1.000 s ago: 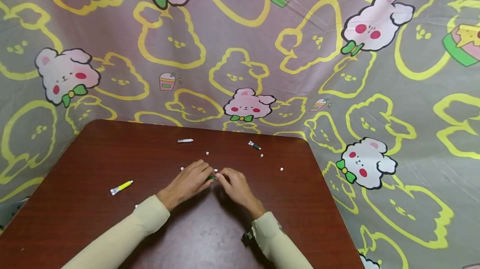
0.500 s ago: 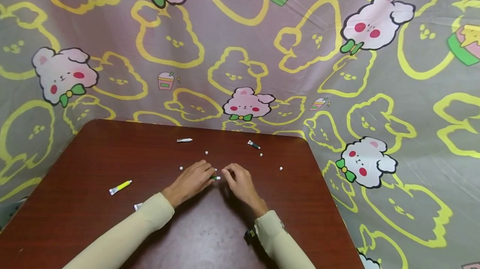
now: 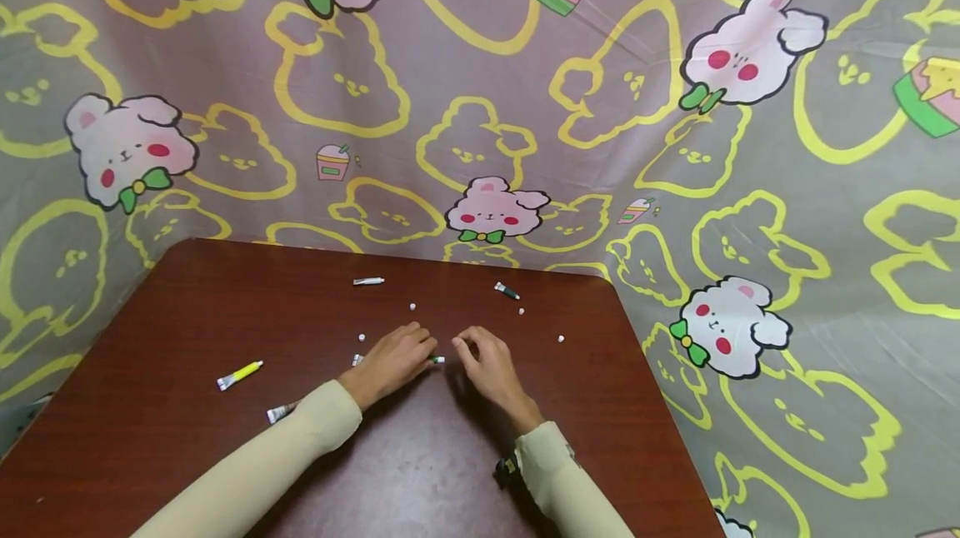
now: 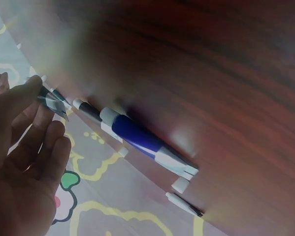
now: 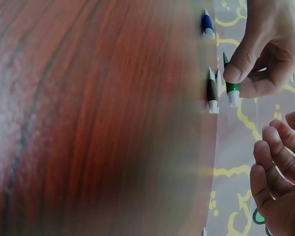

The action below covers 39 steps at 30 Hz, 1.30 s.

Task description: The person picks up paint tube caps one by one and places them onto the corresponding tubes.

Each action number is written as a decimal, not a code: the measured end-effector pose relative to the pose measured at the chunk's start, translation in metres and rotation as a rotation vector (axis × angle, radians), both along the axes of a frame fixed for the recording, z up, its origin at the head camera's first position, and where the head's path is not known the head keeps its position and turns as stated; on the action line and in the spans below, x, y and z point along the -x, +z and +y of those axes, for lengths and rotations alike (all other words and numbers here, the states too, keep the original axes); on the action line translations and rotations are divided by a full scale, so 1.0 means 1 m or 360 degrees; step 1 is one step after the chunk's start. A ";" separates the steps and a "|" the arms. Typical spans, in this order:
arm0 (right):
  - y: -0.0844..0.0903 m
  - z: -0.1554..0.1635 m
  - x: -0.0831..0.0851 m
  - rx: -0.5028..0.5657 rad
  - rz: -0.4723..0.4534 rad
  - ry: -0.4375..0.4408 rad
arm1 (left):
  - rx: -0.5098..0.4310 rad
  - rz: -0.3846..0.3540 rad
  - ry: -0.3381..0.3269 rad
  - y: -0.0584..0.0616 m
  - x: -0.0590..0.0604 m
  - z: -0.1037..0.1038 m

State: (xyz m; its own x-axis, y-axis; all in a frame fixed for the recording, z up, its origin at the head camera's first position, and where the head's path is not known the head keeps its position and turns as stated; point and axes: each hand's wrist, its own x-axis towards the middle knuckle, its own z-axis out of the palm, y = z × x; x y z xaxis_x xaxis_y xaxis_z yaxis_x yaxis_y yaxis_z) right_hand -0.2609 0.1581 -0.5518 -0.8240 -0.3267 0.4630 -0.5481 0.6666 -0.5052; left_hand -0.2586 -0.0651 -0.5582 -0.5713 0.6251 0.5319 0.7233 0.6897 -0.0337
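Observation:
My left hand [image 3: 424, 354] pinches a small green tube [image 3: 433, 360] with a white end, low over the brown table [image 3: 187, 313]. The right wrist view shows thumb and finger of the left hand [image 5: 245, 64] closed on the green tube [image 5: 231, 90], with a black tube [image 5: 212, 93] lying beside it. My right hand [image 3: 468, 347] hovers just right of the tube, apart from it, its fingers [image 5: 275, 152] loosely curled with nothing seen in them. In the left wrist view the left hand [image 4: 34, 113] grips the tube's end [image 4: 52, 102].
A blue tube [image 4: 137, 137], a white cap [image 4: 179, 185] and a thin white tube [image 4: 184, 204] lie near the left hand. Farther off are a yellow tube [image 3: 240, 374], a white tube [image 3: 369, 281], a dark tube [image 3: 507, 291] and scattered white caps [image 3: 560, 339]. A patterned cloth [image 3: 480, 105] hangs behind.
The right hand has let go of the green tube and drawn a little to the right. The left hand keeps the tube and has shifted slightly toward me.

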 end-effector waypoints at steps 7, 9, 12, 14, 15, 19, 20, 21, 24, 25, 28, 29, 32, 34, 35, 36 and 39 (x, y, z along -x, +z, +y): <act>0.000 0.004 0.001 -0.0002 -0.0001 -0.0019 | 0.0052 -0.0116 0.0051 -0.001 0.003 0.009; -0.001 0.004 0.001 0.0001 0.0018 -0.0021 | 0.0057 -0.0137 0.0058 -0.002 0.004 0.010; -0.002 0.006 0.001 0.0006 0.0037 -0.0020 | 0.0064 -0.0155 0.0064 -0.003 0.005 0.013; -0.002 0.006 0.002 0.0011 0.0048 -0.0020 | 0.0073 -0.0173 0.0074 -0.004 0.005 0.014; -0.003 0.006 0.002 0.0011 0.0051 -0.0020 | 0.0079 -0.0179 0.0079 -0.004 0.006 0.015; -0.003 0.007 0.003 0.0007 0.0038 -0.0024 | 0.0106 -0.0204 0.0094 -0.006 0.009 0.017; -0.003 0.007 0.003 0.0011 0.0036 -0.0028 | 0.0109 -0.0208 0.0095 -0.007 0.010 0.018; -0.003 0.008 0.004 0.0007 0.0027 -0.0033 | 0.0111 -0.0212 0.0096 -0.007 0.010 0.018; -0.004 0.009 0.005 0.0003 0.0010 -0.0050 | 0.0108 -0.0226 0.0091 -0.008 0.011 0.020; -0.004 0.009 0.005 0.0002 0.0005 -0.0053 | 0.0106 -0.0230 0.0091 -0.008 0.011 0.020; -0.004 0.010 0.006 0.0001 0.0002 -0.0058 | 0.0103 -0.0240 0.0094 -0.007 0.011 0.021; -0.003 0.010 0.006 0.0005 0.0003 -0.0059 | 0.0102 -0.0241 0.0095 -0.007 0.012 0.021; -0.004 0.011 0.007 0.0017 0.0016 -0.0065 | 0.0102 -0.0245 0.0099 -0.008 0.012 0.021; -0.004 0.011 0.007 0.0013 0.0017 -0.0072 | 0.0102 -0.0255 0.0100 -0.009 0.013 0.021; -0.005 0.011 0.008 0.0012 0.0022 -0.0074 | 0.0101 -0.0260 0.0101 -0.009 0.013 0.021; -0.005 0.012 0.008 0.0010 0.0025 -0.0078 | 0.0101 -0.0263 0.0105 -0.010 0.013 0.021; -0.006 0.012 0.009 0.0000 0.0027 -0.0084 | 0.0098 -0.0254 0.0110 -0.011 0.014 0.020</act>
